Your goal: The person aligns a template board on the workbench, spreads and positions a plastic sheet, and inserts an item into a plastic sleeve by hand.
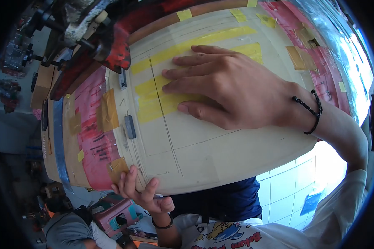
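Observation:
My right hand (220, 85) lies flat, fingers spread, on a beige board (203, 149) with pencil lines and yellow tape strips (149, 110). A black braided cord circles its wrist. At the board's lower left edge is my left hand (143, 193), its fingers apart and raised near a piece of brown tape (117, 168). Nothing shows between those fingers. A small dark grey block (130, 127) sits on the strip along the board's left side, with red film (93, 137) beyond it.
A red metal machine frame (116, 54) crosses the top left over the board. Clear plastic (340, 50) covers the far right. Another person in grey (68, 232) is at the lower left, beside a pink stool (118, 216). White floor tiles (282, 184) show below.

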Available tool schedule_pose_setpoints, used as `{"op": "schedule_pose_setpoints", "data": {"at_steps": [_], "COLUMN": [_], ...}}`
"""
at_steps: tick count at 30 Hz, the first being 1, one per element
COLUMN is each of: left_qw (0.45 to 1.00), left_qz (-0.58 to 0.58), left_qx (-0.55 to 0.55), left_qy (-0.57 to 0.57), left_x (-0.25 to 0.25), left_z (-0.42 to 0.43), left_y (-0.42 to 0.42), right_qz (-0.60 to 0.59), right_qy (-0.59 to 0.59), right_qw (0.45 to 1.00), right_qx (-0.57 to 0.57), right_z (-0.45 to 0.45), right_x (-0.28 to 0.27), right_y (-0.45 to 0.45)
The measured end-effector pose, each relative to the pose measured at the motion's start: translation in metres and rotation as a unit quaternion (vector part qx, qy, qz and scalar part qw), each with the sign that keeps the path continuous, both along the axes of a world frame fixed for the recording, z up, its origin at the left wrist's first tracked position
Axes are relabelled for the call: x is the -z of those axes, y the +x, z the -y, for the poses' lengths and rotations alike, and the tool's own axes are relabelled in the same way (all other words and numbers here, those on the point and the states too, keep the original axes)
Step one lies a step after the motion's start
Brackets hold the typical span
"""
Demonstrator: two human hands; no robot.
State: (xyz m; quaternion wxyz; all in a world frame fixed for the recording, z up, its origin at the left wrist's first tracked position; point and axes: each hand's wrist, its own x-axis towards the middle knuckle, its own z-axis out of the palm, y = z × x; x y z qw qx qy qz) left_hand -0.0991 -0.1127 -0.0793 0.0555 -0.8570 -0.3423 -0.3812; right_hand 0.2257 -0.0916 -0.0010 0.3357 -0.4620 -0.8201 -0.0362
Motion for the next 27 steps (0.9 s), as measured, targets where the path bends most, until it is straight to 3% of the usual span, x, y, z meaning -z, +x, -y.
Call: {"op": "schedule_pose_setpoints", "data": {"at_steps": [16,22,27], "left_qw": [0.997,0.999,0.999], "left_qz": [0.064,-0.03,0.022], "left_qx": [0.021,0.012,-0.007], "left_qy": [-0.031,0.014,-0.04], "left_x": [0.007,-0.005,-0.001], "left_z": [0.0,-0.001,0.004], "left_y": [-0.002,-0.002,0.0], "right_qz": [0.005,0.012,0.021], "right_qy": [0.004,-0.036,-0.007], "right_qw": [1.0,0.999,1.0], "right_qx": [-0.009,-0.007,0.006], "right_z": [0.0,0.001,0.0], "right_x": [-0.001,-0.005,-0.001], "right_y": [-0.001,-0.001,0.0]}}
